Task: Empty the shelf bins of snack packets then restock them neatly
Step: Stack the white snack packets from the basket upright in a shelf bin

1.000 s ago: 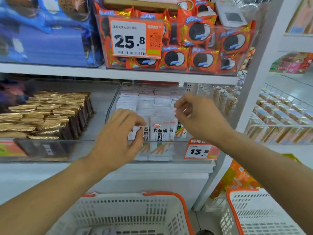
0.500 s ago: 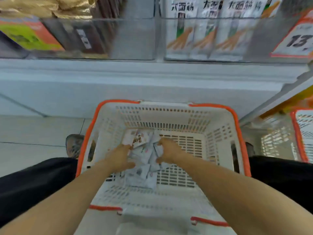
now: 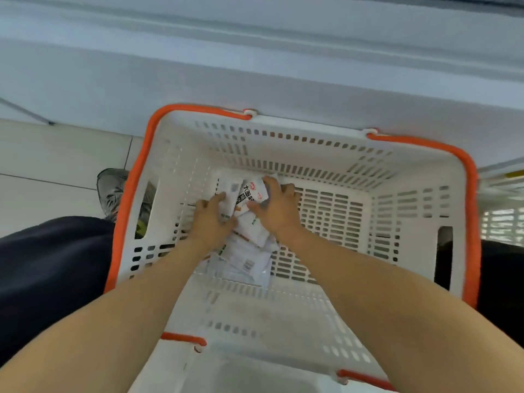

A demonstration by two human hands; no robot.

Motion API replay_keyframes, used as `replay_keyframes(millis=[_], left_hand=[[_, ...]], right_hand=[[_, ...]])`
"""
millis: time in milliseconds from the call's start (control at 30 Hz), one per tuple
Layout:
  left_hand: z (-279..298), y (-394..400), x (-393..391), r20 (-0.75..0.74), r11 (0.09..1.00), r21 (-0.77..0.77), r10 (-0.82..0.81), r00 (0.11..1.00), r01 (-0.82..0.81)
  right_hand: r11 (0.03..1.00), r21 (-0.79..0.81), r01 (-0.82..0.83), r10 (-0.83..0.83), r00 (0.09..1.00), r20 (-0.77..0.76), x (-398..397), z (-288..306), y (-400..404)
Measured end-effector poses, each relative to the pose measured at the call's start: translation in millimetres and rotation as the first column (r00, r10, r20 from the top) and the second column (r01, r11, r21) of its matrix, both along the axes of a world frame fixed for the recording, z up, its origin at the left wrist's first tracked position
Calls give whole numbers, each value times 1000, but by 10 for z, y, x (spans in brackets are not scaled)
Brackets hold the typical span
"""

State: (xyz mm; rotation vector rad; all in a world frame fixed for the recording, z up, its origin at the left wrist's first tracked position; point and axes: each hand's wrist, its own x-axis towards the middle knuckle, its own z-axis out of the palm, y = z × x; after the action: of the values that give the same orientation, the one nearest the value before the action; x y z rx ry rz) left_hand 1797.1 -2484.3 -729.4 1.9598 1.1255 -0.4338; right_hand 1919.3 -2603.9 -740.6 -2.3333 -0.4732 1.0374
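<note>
Presently both hands are down inside the basket [image 3: 170,177], where a second ago they were up at the shelf bin among the standing packets; half a second ago they had only just reached the basket floor. That shift indicates a fresh batch has come out of the bin, so the emptying stage appears to be in progress, with restocking not yet begun.

Left to right: a shoe [image 3: 112,191] and a dark trouser leg [image 3: 51,273] sit on the floor tiles, just beside the basket's orange-rimmed left wall. The left hand [image 3: 211,219] lies on the packets [image 3: 243,259], fingers curled over the edge of one white packet; whether it grips or merely presses, I cannot tell. The right hand [image 3: 276,208] has its fingers and thumb curled round the top packet, the one with black print. The rest of the pile lies loose and overlapping on the basket floor, toward its left half.

Beyond the basket runs the shelf base [image 3: 255,66]. A second basket [image 3: 502,222] shows at the far right edge. Nothing obstructs the hands, though the jumbled pile will likely need sorting before neat restocking.
</note>
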Motion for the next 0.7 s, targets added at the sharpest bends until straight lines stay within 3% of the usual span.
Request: replay_keyframes(millis=[200,300,367,500,600,700], left_hand=[[258,-66,-38,12,986,-118,-115,993,115],[523,19,71,-16,976,-137,-170,985,167],[714,96,138,-51,977,-111,-187,981,181],[1035,251,137,-56,980,-89,-186,981,180],[1232,210,145,38,952,-277,-127,991,133],[1331,60,175,54,862,-506,74,996,-37]], right_hand=[[988,56,145,-135,978,-160,150,166,-235],[974,10,225,-224,972,-74,423,344,-519],[981,22,193,-191,980,-48,590,531,-653],[976,200,88,-56,986,-159,705,969,-735],[941,337,36,38,977,-211,603,1172,-685],[914,401,59,87,937,-337,403,1187,-581]])
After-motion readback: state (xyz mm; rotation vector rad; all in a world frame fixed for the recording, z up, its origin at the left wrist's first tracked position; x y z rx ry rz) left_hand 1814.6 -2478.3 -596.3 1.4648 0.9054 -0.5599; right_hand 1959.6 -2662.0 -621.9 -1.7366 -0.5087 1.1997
